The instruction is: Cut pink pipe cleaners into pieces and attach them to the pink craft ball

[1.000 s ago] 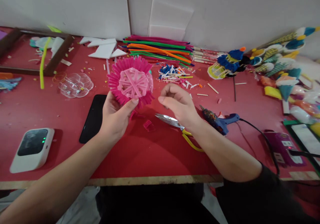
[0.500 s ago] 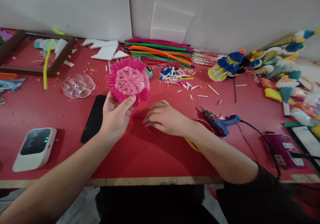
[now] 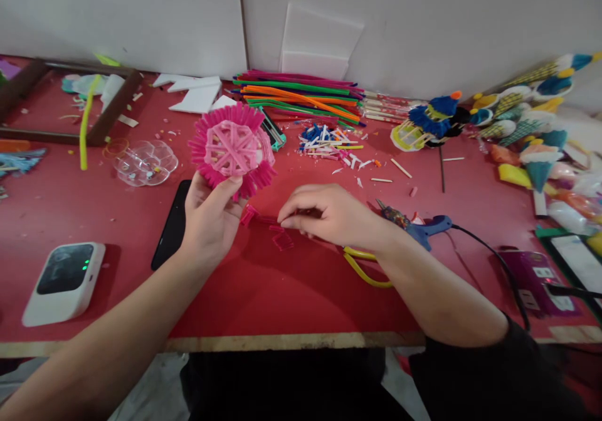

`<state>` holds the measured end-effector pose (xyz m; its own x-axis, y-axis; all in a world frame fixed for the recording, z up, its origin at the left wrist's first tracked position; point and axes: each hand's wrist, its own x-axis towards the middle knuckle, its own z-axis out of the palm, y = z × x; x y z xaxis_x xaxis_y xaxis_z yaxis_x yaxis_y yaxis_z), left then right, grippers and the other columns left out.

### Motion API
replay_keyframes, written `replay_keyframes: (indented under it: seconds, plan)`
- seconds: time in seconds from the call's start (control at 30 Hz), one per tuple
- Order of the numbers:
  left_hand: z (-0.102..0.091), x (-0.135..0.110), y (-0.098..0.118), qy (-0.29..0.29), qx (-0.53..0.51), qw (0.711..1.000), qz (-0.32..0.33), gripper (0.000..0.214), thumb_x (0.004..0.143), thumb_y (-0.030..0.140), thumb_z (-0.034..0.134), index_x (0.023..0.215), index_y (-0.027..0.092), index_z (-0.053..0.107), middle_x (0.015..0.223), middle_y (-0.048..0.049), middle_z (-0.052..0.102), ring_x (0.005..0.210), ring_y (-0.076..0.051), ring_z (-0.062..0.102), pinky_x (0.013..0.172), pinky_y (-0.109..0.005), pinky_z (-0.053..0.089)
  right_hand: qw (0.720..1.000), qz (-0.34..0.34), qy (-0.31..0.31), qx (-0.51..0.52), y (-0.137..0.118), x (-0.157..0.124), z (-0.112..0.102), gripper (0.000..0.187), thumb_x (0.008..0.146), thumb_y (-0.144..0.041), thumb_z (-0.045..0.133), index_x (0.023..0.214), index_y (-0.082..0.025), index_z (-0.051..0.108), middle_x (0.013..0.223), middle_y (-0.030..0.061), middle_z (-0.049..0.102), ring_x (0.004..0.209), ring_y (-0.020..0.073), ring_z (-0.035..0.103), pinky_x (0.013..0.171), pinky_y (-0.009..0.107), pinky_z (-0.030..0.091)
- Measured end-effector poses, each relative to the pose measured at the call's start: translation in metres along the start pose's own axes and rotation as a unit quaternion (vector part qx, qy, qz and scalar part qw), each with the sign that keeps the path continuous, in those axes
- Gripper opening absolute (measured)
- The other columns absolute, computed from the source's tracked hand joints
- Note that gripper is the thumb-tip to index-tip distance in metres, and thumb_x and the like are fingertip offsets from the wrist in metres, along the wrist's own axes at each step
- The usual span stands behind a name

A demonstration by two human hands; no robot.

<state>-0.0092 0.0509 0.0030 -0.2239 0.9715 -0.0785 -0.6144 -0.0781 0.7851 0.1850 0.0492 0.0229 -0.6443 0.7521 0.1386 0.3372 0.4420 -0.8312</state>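
My left hand (image 3: 211,223) grips a round pink pipe-cleaner craft (image 3: 231,149) from below, its thumb on the lower edge. The craft has a pale pink spoked face and a darker magenta fringe, raised above the table. Over the table to its right, my right hand (image 3: 332,214) has thumb and forefinger pinched together. A thin pink pipe cleaner piece shows at those fingertips, its full length unclear. Bent pink pipe cleaner pieces (image 3: 283,239) lie just below the fingers. Yellow-handled scissors (image 3: 364,269) lie partly under my right forearm.
A blue glue gun (image 3: 430,229) with a cord lies at right. Pipe cleaners (image 3: 301,98) are bundled at the back, with cut scraps (image 3: 327,142) before them. A black phone (image 3: 172,236) and a white device (image 3: 66,283) are at left. Colourful crafts (image 3: 531,126) crowd the right.
My right hand has lifted and shifted slightly right, uncovering the bent pink pieces, its fingertips now pinched. My left hand and the craft have moved slightly left.
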Motion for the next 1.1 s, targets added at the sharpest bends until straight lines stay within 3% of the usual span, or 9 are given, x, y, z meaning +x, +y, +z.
replay_keyframes:
  seconds: [0.1,0.2,0.27,0.37,0.5,0.6,0.83,1.03,1.1]
  plan:
    - [0.000,-0.003,0.000,-0.011,0.005,1.000,0.001,0.029,0.059,0.005,0.083,0.076,0.022,0.067,0.081,0.0037,0.074,0.076,-0.012,0.068,0.067,-0.022,0.058,0.978,0.045,0.153,0.131,-0.001,0.001,-0.011,0.009,0.088,-0.028,0.072,0.087,-0.019,0.074,0.065,-0.0037,0.066,0.049,0.0079,0.060,0.050,0.022,0.051]
    - [-0.002,-0.005,-0.003,-0.024,0.013,1.000,0.003,0.028,0.062,0.009,0.085,0.079,0.021,0.066,0.083,0.0025,0.073,0.083,-0.013,0.069,0.073,-0.025,0.059,0.933,0.038,0.306,0.184,0.004,0.005,-0.016,0.012,0.082,-0.029,0.077,0.090,-0.021,0.075,0.067,-0.0045,0.068,0.056,0.0090,0.065,0.058,0.024,0.058]
    - [-0.004,-0.006,-0.004,-0.028,0.022,0.999,-0.001,0.028,0.062,0.010,0.086,0.079,0.021,0.067,0.082,0.0030,0.072,0.080,-0.012,0.069,0.071,-0.024,0.058,0.916,0.035,0.342,0.206,0.009,0.008,-0.015,0.017,0.076,-0.031,0.082,0.087,-0.022,0.074,0.072,-0.0044,0.070,0.059,0.0092,0.067,0.061,0.025,0.061]
    - [-0.005,-0.008,-0.005,-0.027,0.028,0.999,-0.007,0.031,0.059,0.011,0.089,0.080,0.022,0.069,0.084,0.0038,0.073,0.076,-0.011,0.067,0.066,-0.022,0.057,0.917,0.040,0.328,0.222,0.015,0.011,-0.009,0.025,0.070,-0.038,0.086,0.081,-0.021,0.072,0.071,-0.0044,0.070,0.059,0.0095,0.067,0.060,0.025,0.061]
    - [-0.003,-0.010,-0.004,-0.032,0.037,0.999,-0.017,0.031,0.058,0.011,0.091,0.078,0.026,0.071,0.084,0.0050,0.074,0.076,-0.012,0.067,0.064,-0.022,0.056,0.926,0.027,0.297,0.234,0.014,0.010,0.002,0.023,0.074,-0.040,0.083,0.080,-0.020,0.072,0.070,-0.0032,0.072,0.061,0.0118,0.070,0.060,0.026,0.063]
    - [-0.002,-0.010,-0.004,-0.038,0.026,0.999,-0.017,0.031,0.058,0.010,0.090,0.077,0.025,0.071,0.082,0.0056,0.074,0.075,-0.010,0.066,0.063,-0.020,0.055,0.921,0.005,0.308,0.238,0.012,0.009,0.007,0.019,0.077,-0.037,0.082,0.085,-0.022,0.074,0.073,-0.0033,0.074,0.063,0.0125,0.072,0.061,0.028,0.065]
    - [-0.005,-0.011,-0.005,-0.040,0.051,0.998,-0.003,0.029,0.064,0.012,0.088,0.082,0.027,0.071,0.089,0.0051,0.075,0.084,-0.014,0.070,0.067,-0.025,0.056,0.928,0.028,0.316,0.195,0.012,0.007,0.009,0.026,0.078,-0.044,0.080,0.084,-0.021,0.072,0.078,-0.0004,0.076,0.073,0.0152,0.075,0.070,0.031,0.066]
    - [-0.001,-0.011,-0.004,-0.036,0.024,0.999,-0.010,0.033,0.055,0.012,0.092,0.078,0.027,0.073,0.085,0.0052,0.075,0.078,-0.011,0.069,0.065,-0.020,0.057,0.939,0.001,0.328,0.106,0.008,0.006,0.009,0.003,0.082,-0.022,0.076,0.085,-0.022,0.075,0.083,-0.0008,0.076,0.077,0.0130,0.074,0.068,0.025,0.063]
    - [-0.001,-0.010,-0.005,-0.037,0.027,0.999,-0.010,0.033,0.056,0.013,0.093,0.078,0.027,0.073,0.085,0.0054,0.075,0.078,-0.010,0.069,0.065,-0.019,0.057,0.940,-0.006,0.337,0.059,0.005,0.005,0.009,0.008,0.083,-0.016,0.074,0.086,-0.023,0.077,0.084,-0.0011,0.076,0.077,0.0124,0.073,0.066,0.024,0.061]
